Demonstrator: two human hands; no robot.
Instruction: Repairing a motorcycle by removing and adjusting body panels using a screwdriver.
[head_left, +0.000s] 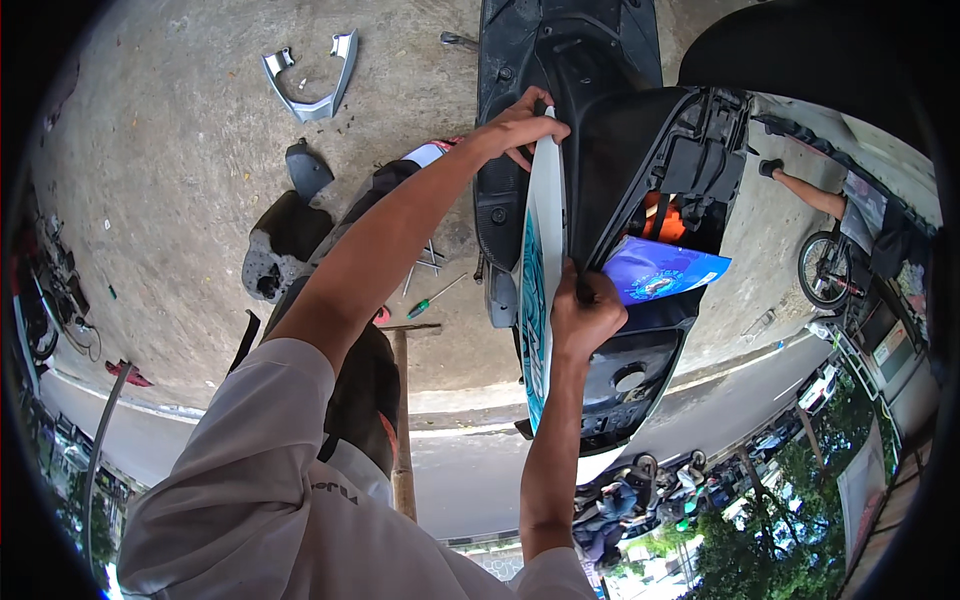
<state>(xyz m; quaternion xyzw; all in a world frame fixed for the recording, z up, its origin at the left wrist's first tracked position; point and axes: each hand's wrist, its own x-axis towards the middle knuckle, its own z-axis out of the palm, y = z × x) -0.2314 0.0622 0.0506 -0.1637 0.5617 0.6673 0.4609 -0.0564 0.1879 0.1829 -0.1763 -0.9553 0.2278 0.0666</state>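
Note:
A long scooter side panel [541, 260], white along its edge with a teal pattern on its outer face, stands on edge along the left side of a black scooter [610, 140]. My left hand [522, 128] has its fingers and thumb around the panel's far end. Closer to me, my right hand [588, 318] is closed in a fist at the panel's right edge. A small dark bit shows between its thumb and finger; what it is I cannot tell. Beside that fist, a blue-purple printed packet [665, 270] lies over the scooter's opened body, where an orange part [662, 218] shows.
On the concrete floor to the left lie a silver grab rail [318, 106], a dark plastic cover [308, 170] and a green-handled screwdriver [420, 306]. A black scooter seat [800, 55] juts in at upper right. Another person's leg [808, 193] and a bicycle [828, 270] are at far right.

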